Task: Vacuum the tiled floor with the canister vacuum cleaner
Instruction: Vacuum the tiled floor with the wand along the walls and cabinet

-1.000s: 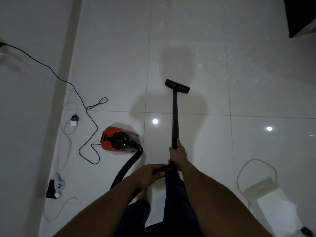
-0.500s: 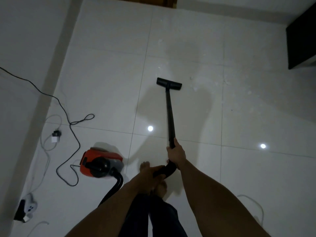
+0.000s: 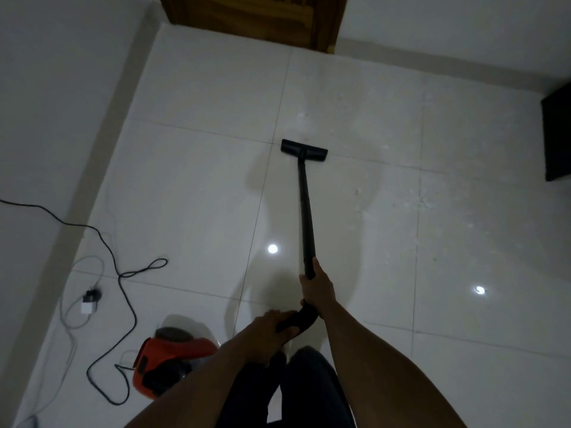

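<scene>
- The right hand (image 3: 318, 288) grips the lower end of the black wand (image 3: 306, 205); its fingers are curled close together round the tube and the thumb lies along the top
- The left hand (image 3: 268, 329) holds the curved handle (image 3: 298, 322) just behind the right hand; its fingers are wrapped over the black bend, and the fingertips are hidden beneath it
- Both forearms reach forward from the bottom edge, above the person's dark trousers (image 3: 278, 393)
- The wand slants away from the person to the floor nozzle (image 3: 304, 150), which lies flat on the tiled floor (image 3: 191, 180), across a grout line, well in front of the hands
- The canister vacuum (image 3: 173, 362), orange and black, sits on the floor at the lower left, just beside the left forearm, which covers part of it
- A black power cord (image 3: 125, 291) loops over the tiles left of the canister and runs off towards the wall (image 3: 46, 118)
- A white plug adapter (image 3: 88, 306) with a pale cable lies near the cord, beside the wall
- Pale specks (image 3: 425, 203) are scattered on the tiles right of the wand
- Two bright light spots (image 3: 272, 248) reflect in the glossy floor
- A wooden door (image 3: 256, 20) stands at the far edge, and a dark cabinet (image 3: 559, 134) at the right edge
</scene>
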{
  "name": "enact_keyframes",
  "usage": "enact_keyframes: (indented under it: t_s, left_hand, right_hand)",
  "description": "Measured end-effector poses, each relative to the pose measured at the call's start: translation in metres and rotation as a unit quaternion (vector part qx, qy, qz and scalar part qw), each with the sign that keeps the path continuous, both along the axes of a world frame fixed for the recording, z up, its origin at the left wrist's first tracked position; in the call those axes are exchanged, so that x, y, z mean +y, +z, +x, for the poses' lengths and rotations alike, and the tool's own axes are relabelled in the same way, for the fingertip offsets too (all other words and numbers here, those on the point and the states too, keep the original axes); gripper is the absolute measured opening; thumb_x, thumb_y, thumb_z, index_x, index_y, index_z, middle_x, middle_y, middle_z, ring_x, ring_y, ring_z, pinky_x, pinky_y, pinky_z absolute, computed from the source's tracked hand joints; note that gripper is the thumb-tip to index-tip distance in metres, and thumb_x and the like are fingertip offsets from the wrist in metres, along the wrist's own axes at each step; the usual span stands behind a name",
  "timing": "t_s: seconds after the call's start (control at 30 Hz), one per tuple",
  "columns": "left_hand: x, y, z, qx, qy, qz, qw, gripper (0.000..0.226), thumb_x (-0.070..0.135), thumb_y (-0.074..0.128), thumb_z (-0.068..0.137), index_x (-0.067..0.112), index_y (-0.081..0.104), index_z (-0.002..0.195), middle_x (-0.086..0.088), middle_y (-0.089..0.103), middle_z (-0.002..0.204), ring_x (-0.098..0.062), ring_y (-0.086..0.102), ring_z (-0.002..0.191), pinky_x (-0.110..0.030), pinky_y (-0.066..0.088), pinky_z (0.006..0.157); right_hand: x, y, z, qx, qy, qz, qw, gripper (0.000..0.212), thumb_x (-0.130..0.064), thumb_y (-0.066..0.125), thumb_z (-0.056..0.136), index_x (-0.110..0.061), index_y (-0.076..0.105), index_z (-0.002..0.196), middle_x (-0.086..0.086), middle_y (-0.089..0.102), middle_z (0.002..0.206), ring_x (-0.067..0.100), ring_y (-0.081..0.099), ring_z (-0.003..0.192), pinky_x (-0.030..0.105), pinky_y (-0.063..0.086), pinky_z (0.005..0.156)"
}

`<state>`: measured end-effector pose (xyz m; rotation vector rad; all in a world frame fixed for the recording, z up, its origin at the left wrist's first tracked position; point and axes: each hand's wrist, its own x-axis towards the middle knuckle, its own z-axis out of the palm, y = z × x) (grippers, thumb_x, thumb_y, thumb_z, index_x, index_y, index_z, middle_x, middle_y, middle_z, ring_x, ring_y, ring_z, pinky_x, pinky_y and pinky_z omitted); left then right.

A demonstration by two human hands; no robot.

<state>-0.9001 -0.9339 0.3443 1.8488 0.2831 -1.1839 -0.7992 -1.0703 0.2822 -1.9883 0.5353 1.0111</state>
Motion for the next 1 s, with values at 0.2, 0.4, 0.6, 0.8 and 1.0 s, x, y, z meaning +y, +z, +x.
enact_keyframes:
  t_s: [0.2, 0.4, 0.6, 0.8, 1.0]
  left_hand:
    - [0.035, 0.012, 0.107, -0.028, 0.049, -0.029, 0.998, 0.049, 0.044, 0.049, 0.102, 0.036, 0.038, 0.15, -0.002, 0.061, 0.132, -0.008, 0.062, 0.101, -0.018, 0.053, 0.077]
    - [0.068, -0.01, 0.214, -0.012, 0.043, -0.018, 0.999, 0.051, 0.044, 0.047, 0.102, 0.038, 0.034, 0.151, 0.0, 0.064, 0.118, -0.005, 0.062, 0.084, -0.008, 0.045, 0.05]
    - [0.092, -0.034, 0.335, 0.013, 0.06, 0.001, 0.998, 0.052, 0.054, 0.049, 0.098, 0.036, 0.044, 0.147, -0.001, 0.068, 0.122, -0.016, 0.07, 0.083, -0.018, 0.055, 0.057]
    - [0.115, -0.049, 0.432, 0.018, 0.095, 0.0, 0.995, 0.048, 0.046, 0.052, 0.1, 0.031, 0.047, 0.145, -0.002, 0.067, 0.089, -0.017, 0.064, 0.064, -0.038, 0.056, 0.056]
    - [0.139, -0.078, 0.498, 0.012, 0.113, 0.027, 0.993, 0.052, 0.038, 0.052, 0.101, 0.036, 0.035, 0.151, -0.001, 0.064, 0.095, -0.012, 0.06, 0.058, -0.029, 0.054, 0.049]
  right_hand:
    - [0.033, -0.015, 0.109, -0.029, 0.028, 0.012, 0.999, 0.066, -0.031, 0.049, 0.102, -0.033, 0.016, 0.158, 0.008, 0.056, 0.138, 0.009, 0.055, 0.078, 0.017, 0.049, 0.062]
    - [0.065, -0.038, 0.215, -0.033, 0.004, 0.029, 0.999, 0.065, -0.03, 0.05, 0.103, -0.03, 0.018, 0.159, 0.007, 0.054, 0.141, 0.005, 0.058, 0.073, 0.005, 0.044, 0.047]
    - [0.098, -0.057, 0.333, -0.032, -0.01, -0.002, 0.999, 0.068, -0.032, 0.052, 0.1, -0.036, 0.016, 0.158, 0.01, 0.062, 0.131, 0.025, 0.064, 0.101, 0.038, 0.054, 0.089]
    - [0.126, -0.072, 0.434, -0.015, -0.034, 0.003, 0.999, 0.07, -0.037, 0.052, 0.099, -0.042, 0.013, 0.156, 0.008, 0.061, 0.128, 0.028, 0.068, 0.088, 0.048, 0.061, 0.077]
    - [0.15, -0.086, 0.509, -0.012, -0.062, 0.005, 0.998, 0.07, -0.03, 0.052, 0.101, -0.04, 0.012, 0.158, 0.008, 0.061, 0.122, 0.019, 0.064, 0.066, 0.041, 0.063, 0.064]
